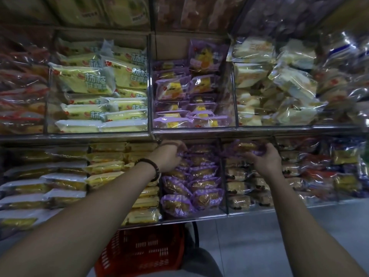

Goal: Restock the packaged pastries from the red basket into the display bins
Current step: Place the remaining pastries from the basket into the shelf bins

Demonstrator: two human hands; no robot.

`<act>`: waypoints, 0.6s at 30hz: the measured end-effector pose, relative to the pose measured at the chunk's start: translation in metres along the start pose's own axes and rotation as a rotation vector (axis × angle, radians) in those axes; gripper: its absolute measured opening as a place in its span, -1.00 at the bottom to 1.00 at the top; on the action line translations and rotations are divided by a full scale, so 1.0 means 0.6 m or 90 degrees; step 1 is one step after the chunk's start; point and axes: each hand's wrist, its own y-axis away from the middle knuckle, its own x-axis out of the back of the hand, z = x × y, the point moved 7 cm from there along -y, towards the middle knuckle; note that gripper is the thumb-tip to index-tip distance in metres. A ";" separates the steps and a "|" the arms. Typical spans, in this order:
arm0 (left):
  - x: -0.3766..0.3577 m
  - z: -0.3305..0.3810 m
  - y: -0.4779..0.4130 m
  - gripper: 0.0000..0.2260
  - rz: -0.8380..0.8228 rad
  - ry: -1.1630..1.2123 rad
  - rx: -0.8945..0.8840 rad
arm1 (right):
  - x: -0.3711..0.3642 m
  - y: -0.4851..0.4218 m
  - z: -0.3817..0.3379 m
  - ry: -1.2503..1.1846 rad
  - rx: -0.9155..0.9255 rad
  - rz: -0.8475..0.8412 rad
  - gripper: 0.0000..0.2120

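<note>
The red basket (143,248) sits low at the bottom centre, under the lower shelf. Above it a clear display bin (223,196) holds several purple-wrapped pastries (205,184). My left hand (169,156), with a dark bead bracelet on the wrist, reaches into the back of that bin and its fingers curl on a purple pastry pack there. My right hand (263,158) grips another purple pastry pack (245,147) at the top of the divider between that bin and the bin to its right.
Yellow packs (107,168) fill the lower bin to the left, brown cakes (239,186) the one to the right. The upper shelf (191,130) carries bins of yellow, purple and clear-wrapped pastries. Grey floor (299,226) lies at the lower right.
</note>
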 end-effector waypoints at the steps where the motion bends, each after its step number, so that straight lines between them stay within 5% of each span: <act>1: -0.007 -0.005 -0.001 -0.66 -0.011 -0.051 0.002 | 0.000 -0.010 0.006 0.015 -0.018 0.000 -0.62; 9: -0.038 -0.001 -0.016 -0.67 -0.026 -0.312 -0.049 | 0.003 -0.044 0.017 0.081 -0.056 0.052 -0.78; 14: -0.054 0.003 -0.031 -0.64 -0.033 -0.389 -0.061 | -0.005 0.017 0.004 0.027 -0.021 0.131 -0.28; 18: -0.065 0.004 -0.041 -0.49 -0.011 -0.431 -0.077 | -0.038 0.077 -0.031 0.055 0.122 0.196 -0.33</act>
